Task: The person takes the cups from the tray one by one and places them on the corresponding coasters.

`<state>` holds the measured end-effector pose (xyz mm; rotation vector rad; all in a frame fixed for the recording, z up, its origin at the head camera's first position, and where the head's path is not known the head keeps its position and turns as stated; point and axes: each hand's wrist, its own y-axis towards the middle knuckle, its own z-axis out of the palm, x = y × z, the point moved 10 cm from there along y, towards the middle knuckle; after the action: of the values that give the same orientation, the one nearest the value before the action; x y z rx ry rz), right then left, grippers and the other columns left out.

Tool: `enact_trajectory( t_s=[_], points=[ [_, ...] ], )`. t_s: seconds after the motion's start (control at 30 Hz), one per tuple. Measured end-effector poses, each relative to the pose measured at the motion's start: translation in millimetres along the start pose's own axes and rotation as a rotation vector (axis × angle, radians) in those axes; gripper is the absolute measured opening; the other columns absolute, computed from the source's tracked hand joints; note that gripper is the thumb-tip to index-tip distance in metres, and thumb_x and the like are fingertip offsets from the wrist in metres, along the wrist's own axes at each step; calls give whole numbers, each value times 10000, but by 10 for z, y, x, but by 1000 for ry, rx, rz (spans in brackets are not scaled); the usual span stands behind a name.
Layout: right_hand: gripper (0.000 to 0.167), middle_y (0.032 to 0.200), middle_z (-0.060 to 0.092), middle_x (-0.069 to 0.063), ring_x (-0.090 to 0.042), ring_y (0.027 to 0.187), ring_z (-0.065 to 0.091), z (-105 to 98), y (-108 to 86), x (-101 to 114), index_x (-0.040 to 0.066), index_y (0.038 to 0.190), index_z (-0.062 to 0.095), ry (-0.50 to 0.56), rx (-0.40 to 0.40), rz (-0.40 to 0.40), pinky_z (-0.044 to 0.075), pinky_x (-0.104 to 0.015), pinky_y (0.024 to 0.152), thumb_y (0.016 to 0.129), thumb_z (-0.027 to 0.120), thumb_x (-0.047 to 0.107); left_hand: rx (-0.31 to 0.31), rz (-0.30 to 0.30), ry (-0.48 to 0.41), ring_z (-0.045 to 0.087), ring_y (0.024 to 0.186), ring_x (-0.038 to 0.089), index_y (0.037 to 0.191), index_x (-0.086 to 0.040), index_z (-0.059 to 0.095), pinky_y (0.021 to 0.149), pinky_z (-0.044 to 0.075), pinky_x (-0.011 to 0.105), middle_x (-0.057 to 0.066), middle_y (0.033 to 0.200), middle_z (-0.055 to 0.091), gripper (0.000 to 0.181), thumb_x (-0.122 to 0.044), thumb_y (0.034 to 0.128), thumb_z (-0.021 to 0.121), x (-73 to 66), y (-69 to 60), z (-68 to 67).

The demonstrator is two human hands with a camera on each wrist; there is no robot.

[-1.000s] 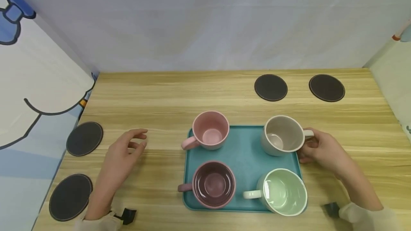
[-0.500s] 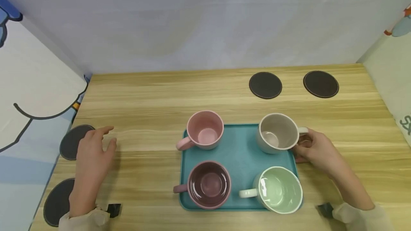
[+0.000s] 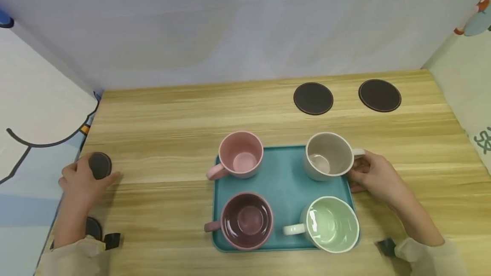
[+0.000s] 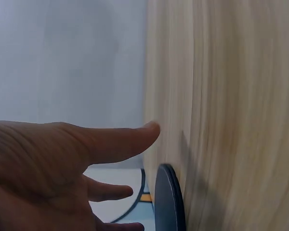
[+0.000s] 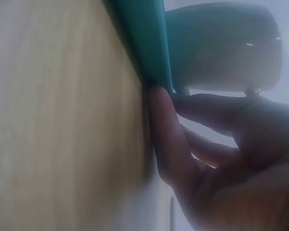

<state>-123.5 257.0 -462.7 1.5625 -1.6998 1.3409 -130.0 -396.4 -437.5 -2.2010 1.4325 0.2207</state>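
Note:
My left hand [image 3: 82, 184] is over the upper-left black coaster [image 3: 100, 165], thumb and fingers spread, holding nothing. In the left wrist view the coaster [image 4: 167, 199] lies just beyond the spread fingers; whether they touch it is unclear. At the right side of the teal tray [image 3: 285, 182], my right hand [image 3: 377, 178] grips the rim below the handle of the grey mug [image 3: 329, 156]. The right wrist view has the thumb against the tray's edge [image 5: 151, 48]. Also on the tray are a pink mug [image 3: 241, 154], a dark mauve mug [image 3: 247, 220] and a light green mug [image 3: 331, 225].
Two black coasters, one [image 3: 313, 98] beside the other [image 3: 379, 95], lie at the back right of the wooden table [image 3: 165, 139]. A further coaster [image 3: 93, 228] is partly hidden by the left forearm. Pale cloth [image 3: 245, 24] hangs behind the table.
My left hand has moved left, from bare table to over the coaster. The right hand keeps its place at the tray, and the whole view has shifted slightly.

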Motion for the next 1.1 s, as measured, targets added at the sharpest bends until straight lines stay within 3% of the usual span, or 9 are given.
enact_trajectory(
  t_s=[0.13,0.33,0.53,0.87,1.1],
  points=[
    [408,1047,660,-183,-7,824,674,-1,12,-9,-183,1328,476,5,9,6,661,-333,686,983,638,-38,66,-47,6,-61,1404,765,1619,66,-92,1040,219,858,541,1526,-120,1090,-403,1000,673,210,93,-18],
    [408,1042,652,-201,-17,810,672,5,-5,-20,-181,1334,475,2,10,8,660,-327,678,986,635,-39,84,-63,36,-57,1407,769,1603,90,-117,1053,209,871,555,1521,-122,1168,-498,979,677,371,189,-90],
    [410,1054,656,-216,-17,810,669,-2,2,-20,-174,1335,480,-10,10,4,658,-323,674,987,641,-26,94,-48,72,9,1380,805,1600,88,-120,1049,214,872,574,1522,-63,1160,-503,985,666,429,254,-127],
    [408,1054,643,-205,-5,824,664,0,-2,-13,-178,1333,468,3,17,6,659,-321,688,988,631,-32,85,41,114,67,1358,790,1610,95,-38,1081,125,851,562,1514,41,1068,-380,994,693,393,360,-143],
    [387,1015,622,-168,-22,812,661,5,-4,-9,-163,1318,480,-5,19,3,658,-321,679,994,636,-18,109,49,127,74,1344,803,1603,112,9,1033,189,856,572,1502,14,1071,-355,966,733,359,398,-122]
  ],
)
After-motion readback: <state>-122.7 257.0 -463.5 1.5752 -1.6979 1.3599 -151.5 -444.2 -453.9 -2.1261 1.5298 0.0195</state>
